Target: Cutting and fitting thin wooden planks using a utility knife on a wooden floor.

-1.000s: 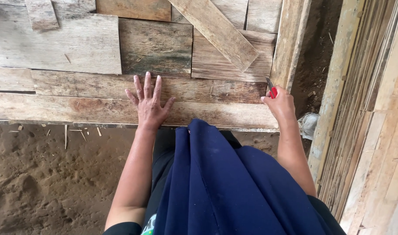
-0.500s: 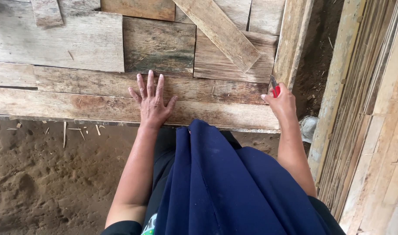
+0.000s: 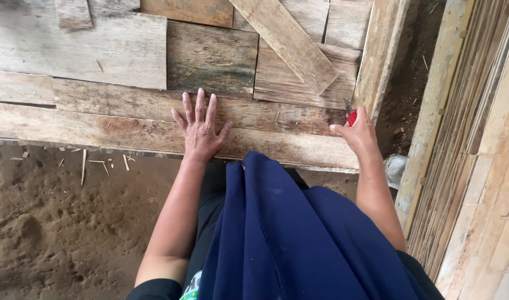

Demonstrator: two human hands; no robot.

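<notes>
Currently, your largest concern is the wooden panel (image 3: 126, 119), a flat assembly of weathered boards lying over the sandy ground (image 3: 54, 222). Its near edge overhangs the dirt, so weight pressed close to that edge may tip or flex the boards. A diagonal plank (image 3: 290, 44) lies across the upper boards; whether it is fastened cannot be determined, and if loose it may slide under vibration.

To your right, a stack of thin wooden slats (image 3: 465, 150) stands just beside the panel's corner. An elbow swing on that side may strike it.

Your left hand (image 3: 200, 128) rests flat on the near boards, fingers spread, holding nothing. Rough, splintered grain under an open palm is a likely source of splinters if the hand slides.

Your right hand (image 3: 357, 133) is closed around a small red-handled tool (image 3: 350, 115) at the panel's right corner, beside the upright edge board (image 3: 376, 61). Only the red handle and a short metal tip show; the tool's type cannot be confirmed. Should the tip slip off the wood, it may travel toward the left hand or your dark blue garment (image 3: 299, 233).
</notes>
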